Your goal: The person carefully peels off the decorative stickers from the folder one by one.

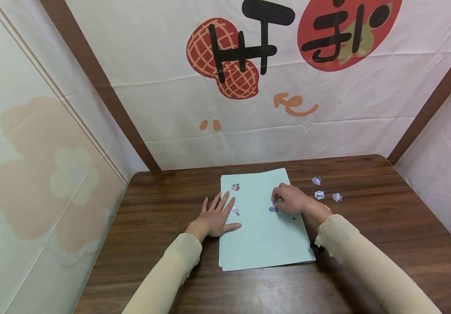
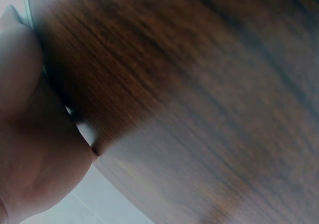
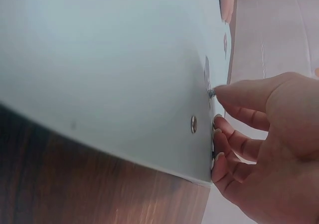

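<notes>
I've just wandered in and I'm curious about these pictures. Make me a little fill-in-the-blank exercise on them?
1. The left hand rests across the ____ edge of the paper.
2. The right hand touches a small cutout lying on the ____.
3. Beyond the paper's right edge, more cutouts lie on the brown wood-grained ____.

Missing words: left; paper; table.
</notes>
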`<action>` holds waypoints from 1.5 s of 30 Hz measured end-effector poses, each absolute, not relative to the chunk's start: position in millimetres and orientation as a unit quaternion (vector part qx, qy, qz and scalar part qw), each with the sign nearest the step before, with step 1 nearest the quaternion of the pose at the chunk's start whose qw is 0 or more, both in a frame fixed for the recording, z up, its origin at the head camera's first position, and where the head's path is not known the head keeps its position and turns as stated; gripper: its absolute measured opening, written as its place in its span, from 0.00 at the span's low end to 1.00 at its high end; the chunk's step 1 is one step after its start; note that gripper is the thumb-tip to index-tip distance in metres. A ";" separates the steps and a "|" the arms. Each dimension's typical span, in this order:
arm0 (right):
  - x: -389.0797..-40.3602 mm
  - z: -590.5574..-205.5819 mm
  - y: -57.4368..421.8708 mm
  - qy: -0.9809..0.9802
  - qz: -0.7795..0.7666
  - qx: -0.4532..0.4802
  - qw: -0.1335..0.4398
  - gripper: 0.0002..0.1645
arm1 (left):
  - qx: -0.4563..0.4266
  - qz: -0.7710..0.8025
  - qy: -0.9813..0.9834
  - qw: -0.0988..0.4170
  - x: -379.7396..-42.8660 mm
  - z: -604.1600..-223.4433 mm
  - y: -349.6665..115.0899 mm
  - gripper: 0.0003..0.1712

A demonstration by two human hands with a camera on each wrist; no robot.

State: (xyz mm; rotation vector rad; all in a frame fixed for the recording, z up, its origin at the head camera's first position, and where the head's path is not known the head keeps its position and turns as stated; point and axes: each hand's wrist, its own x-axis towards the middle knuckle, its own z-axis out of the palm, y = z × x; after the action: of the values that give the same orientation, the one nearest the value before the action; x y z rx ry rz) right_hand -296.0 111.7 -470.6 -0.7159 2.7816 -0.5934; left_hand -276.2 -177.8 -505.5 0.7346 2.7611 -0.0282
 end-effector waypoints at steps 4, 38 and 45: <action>-295.9 -469.2 111.1 0.943 -0.200 -0.247 0.101 0.03 | 0.255 -0.010 0.957 0.139 -276.4 -505.9 -177.5 0.53; -309.8 -465.7 110.1 0.941 -0.168 -0.258 0.138 0.05 | 0.244 -0.008 0.959 0.142 -280.1 -508.7 -174.6 0.53; -311.7 -466.7 108.5 0.943 -0.171 -0.248 0.141 0.04 | 0.240 -0.013 0.960 0.142 -281.0 -509.9 -174.0 0.53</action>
State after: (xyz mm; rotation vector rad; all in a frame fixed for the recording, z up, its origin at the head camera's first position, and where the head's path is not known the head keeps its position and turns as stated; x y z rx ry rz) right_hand -311.7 108.5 -466.7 -0.7146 2.7234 -0.4930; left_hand -281.0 -174.0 -509.9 0.6917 2.7704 -0.0381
